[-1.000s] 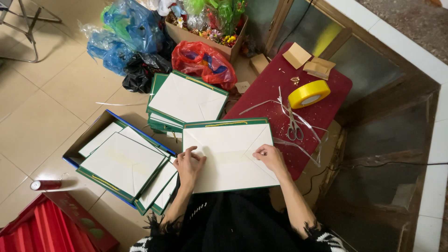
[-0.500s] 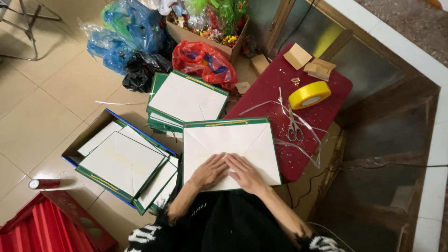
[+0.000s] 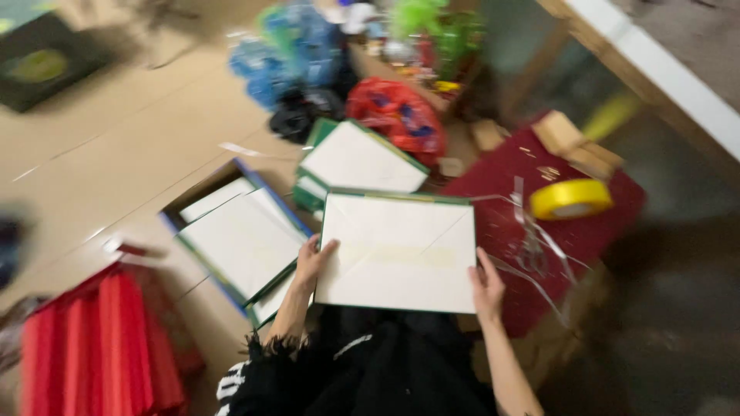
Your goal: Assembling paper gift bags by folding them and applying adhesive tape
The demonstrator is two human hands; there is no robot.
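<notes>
Two hands, left hand [image 3: 312, 260] and right hand [image 3: 487, 283], gripping opposite edges of white green-trimmed envelope [image 3: 398, 252], keeping it flat above lap; yellow tape roll [image 3: 571, 199] nearby.

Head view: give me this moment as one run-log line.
left hand: grips left edge of white panel | right hand: grips its right edge | yellow tape roll: on red surface | image: blurred

tiled floor [image 3: 116, 162]: cardboard box [image 3: 202, 192], plastic bags [image 3: 297, 54], red cloth-covered stand [image 3: 593, 231].
</notes>
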